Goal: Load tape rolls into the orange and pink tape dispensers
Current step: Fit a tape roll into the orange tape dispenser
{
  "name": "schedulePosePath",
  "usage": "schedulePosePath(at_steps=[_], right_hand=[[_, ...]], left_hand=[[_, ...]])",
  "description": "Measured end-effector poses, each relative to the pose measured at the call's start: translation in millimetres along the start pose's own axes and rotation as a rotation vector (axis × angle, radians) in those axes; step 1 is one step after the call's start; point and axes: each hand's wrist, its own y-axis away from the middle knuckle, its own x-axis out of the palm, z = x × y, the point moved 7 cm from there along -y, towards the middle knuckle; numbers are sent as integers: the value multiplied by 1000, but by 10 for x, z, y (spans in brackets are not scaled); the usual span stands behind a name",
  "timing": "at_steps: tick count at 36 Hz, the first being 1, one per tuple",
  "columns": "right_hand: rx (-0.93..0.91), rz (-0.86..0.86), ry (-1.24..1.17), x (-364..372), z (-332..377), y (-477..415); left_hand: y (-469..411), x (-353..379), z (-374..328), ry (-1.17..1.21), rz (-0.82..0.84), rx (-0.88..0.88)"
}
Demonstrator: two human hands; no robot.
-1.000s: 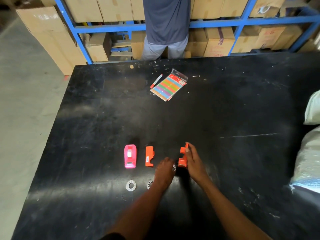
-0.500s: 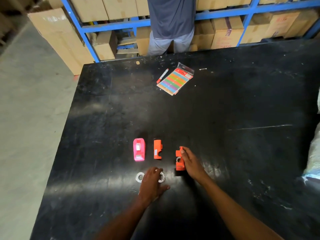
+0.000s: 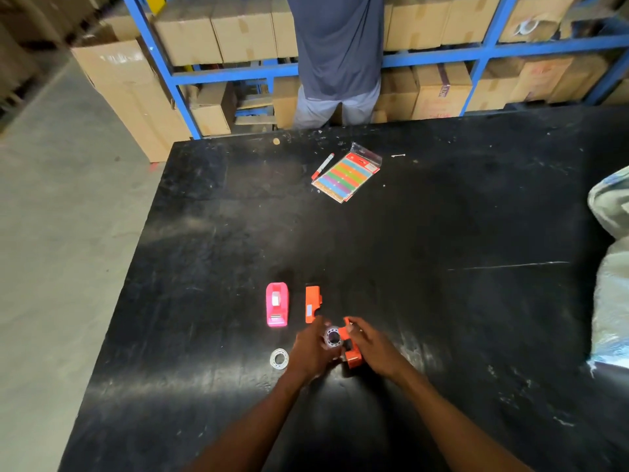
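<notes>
Near the front of the black bench (image 3: 211,267) the left hand (image 3: 311,352) holds a tape roll (image 3: 333,337) against an orange dispenser (image 3: 350,349), which the right hand (image 3: 372,349) grips from its 3 o'clock side. A second roll (image 3: 279,359) lies flat at 9 o'clock from the hands. Farther, at 11 o'clock, the pink dispenser (image 3: 277,304) stands beside an orange part (image 3: 312,303), and far at 12 o'clock lie a pen (image 3: 322,165) and a coloured packet (image 3: 347,173).
</notes>
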Motion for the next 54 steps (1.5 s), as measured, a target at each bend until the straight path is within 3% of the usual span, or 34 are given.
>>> schedulePosePath(at_steps=[5,15,33,44,48,54], right_hand=[[-17,-5,23,7,91,61],[-44,-29,37,36,179,75],[-46,-129,8,82,210,14],[-68,-109,-91,72,228,-120],[-92,-91,-109,60,258,-149],[-116,-98,-169,21,360,-174]], left_hand=[[-29,-23,-74,113,49,3],[-4,-86,68,388,-21,-115],[147,-152,-25,532,-157,-165],[80,-89,-35,640,-128,-213],[-34,-147,66,546,-187,-227],[-404,-237,211,154,-255,-137]])
